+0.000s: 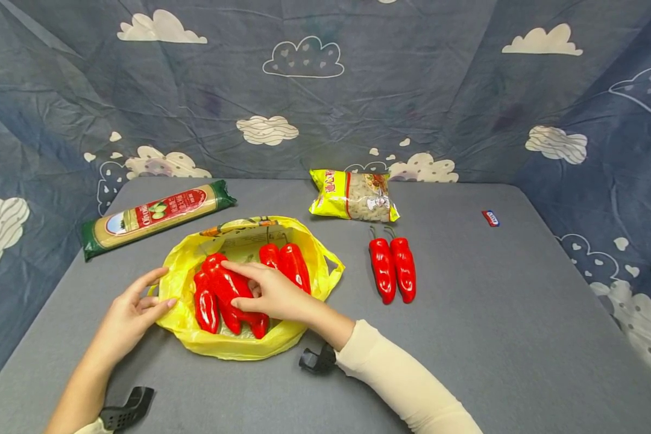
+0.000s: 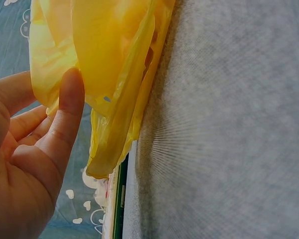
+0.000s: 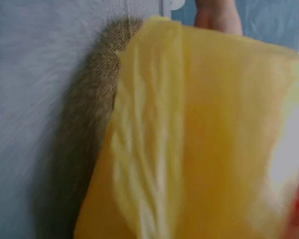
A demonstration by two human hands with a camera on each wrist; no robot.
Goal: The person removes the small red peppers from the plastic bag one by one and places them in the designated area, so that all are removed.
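The red pepper (image 1: 225, 286) under my right hand (image 1: 271, 292) lies inside the yellow bag (image 1: 233, 349), on top of the other peppers at its left side. Its long axis runs on a slant: one end points away from me and to the left, and the rest slopes toward me and to the right, passing partly beneath my hand. The right index finger and thumb are spread apart, both touching the pepper; the remaining fingers are hidden, so I cannot tell whether they grip it. My left hand (image 1: 127, 316) holds the bag's left edge, plastic between thumb and index finger. Two upright peppers (image 1: 295, 265) occupy the bag's right side, stems uppermost. Two loose peppers (image 1: 382, 271) rest side by side on the table (image 1: 466, 337) to the right, stems pointing away from me.
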